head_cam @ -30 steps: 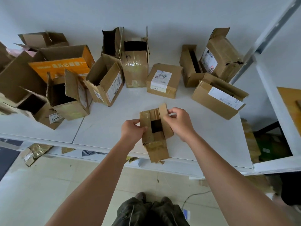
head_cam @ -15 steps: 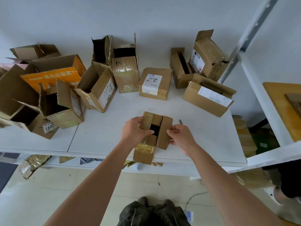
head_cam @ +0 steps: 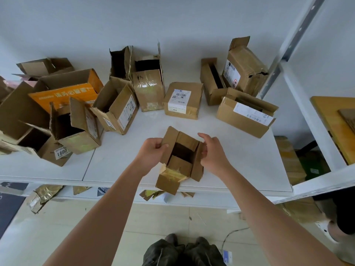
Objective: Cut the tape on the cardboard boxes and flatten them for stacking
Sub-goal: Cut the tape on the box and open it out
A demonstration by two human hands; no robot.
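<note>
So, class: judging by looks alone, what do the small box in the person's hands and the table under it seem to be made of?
Small box: brown cardboard, matt, with creased flaps and torn edges; the glossy yellowish strip at its near end looks like plastic tape.
Table: smooth white board with a faint sheen, perhaps laminate or painted; the look leaves it open.

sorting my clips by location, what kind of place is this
Probably a storeroom or parcel packing area. Many opened cardboard boxes with shipping labels sit on a white table, a metal shelf frame stands at the right, and torn tape scraps lie below.
</note>
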